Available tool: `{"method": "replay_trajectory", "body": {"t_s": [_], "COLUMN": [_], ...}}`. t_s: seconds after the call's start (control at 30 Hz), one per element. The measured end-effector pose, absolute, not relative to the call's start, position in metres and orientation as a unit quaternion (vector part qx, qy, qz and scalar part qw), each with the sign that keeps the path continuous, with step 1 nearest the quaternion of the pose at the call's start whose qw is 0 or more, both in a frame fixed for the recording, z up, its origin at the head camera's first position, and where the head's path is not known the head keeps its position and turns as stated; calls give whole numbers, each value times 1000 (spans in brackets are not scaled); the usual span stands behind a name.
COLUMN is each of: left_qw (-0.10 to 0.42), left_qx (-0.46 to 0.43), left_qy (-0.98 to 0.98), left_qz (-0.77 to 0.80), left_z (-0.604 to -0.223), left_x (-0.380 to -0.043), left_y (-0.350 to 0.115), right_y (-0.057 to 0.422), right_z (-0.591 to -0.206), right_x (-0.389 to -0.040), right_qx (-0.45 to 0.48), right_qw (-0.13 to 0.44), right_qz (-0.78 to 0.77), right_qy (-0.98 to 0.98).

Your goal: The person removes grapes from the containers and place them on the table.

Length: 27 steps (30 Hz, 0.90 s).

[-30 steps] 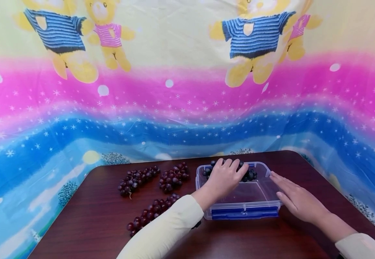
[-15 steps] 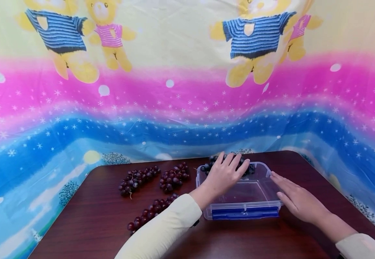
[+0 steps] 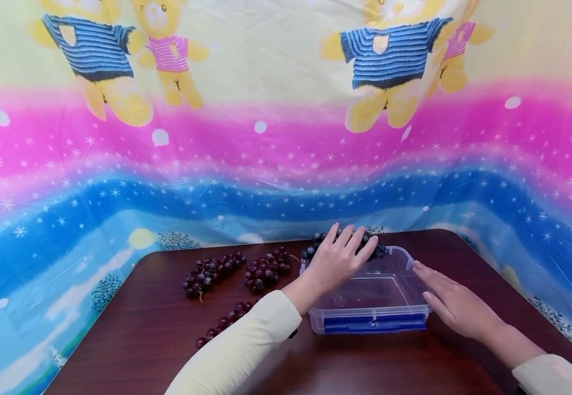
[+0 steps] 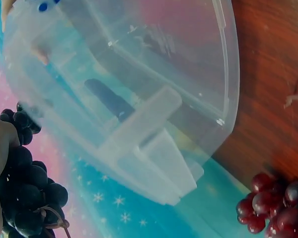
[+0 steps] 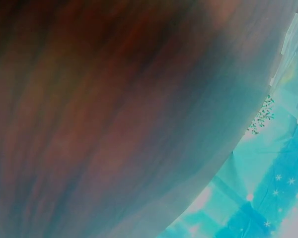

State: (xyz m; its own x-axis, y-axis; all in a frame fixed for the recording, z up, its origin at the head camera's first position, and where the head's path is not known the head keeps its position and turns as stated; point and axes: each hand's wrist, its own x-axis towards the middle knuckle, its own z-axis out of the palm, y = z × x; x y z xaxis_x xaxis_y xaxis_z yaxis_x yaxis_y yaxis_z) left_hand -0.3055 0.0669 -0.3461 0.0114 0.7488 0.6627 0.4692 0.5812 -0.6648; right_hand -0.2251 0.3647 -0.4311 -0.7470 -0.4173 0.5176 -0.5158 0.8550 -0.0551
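- Four grape bunches in view: three red ones lie on the counter (image 3: 167, 340), and one dark bunch (image 3: 341, 245) is in the left hand (image 3: 337, 258).
- Left hand: fingers curled over the dark bunch, grasping it from above. The left wrist view confirms it, with dark grapes (image 4: 25, 188) pressed against the palm and a bit of stem showing.
- Dark bunch position: lifted above the far rim of the clear plastic box (image 3: 404, 258), grapes showing on both sides of the fingers; whether it touches the rim cannot be told.
- Clear plastic box: sits on the counter right of centre, nearer the far edge than the near one. Blue latch (image 3: 374, 323) on the near wall. Interior floor visible through the walls.
- Right hand (image 3: 456, 306): flat, fingers straight and together, palm down on the counter just beside the box's right wall; fingertips at the box's right rim. It holds nothing. The right wrist view is a blur of brown counter and blue cloth.
- Red bunch A (image 3: 209, 272): left of centre, towards the far edge.
- Red bunch B (image 3: 267, 268): just right of A, near the box's left wall, apart from it.
- Red bunch C (image 3: 224, 323): nearer the front, partly hidden by the left sleeve (image 3: 236, 351).
- Backdrop: printed cloth with bears (image 3: 389, 60), behind the far edge.
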Motion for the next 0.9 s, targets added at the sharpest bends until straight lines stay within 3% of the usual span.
{"method": "replay_trajectory", "body": {"t_s": [0.2,0.9], "left_qw": [609,570], "left_qx": [-436,-404], "left_qy": [-651,-704], "left_qz": [122,123], "left_z": [-336,-321], "left_x": [-313,-318], "left_y": [59,12], "right_y": [365,365], "right_z": [-430,-430], "right_x": [-225,-224], "right_qx": [248,248], "right_qw": [252,251], "right_qz": [94,99], "right_qy": [-931,-930]}}
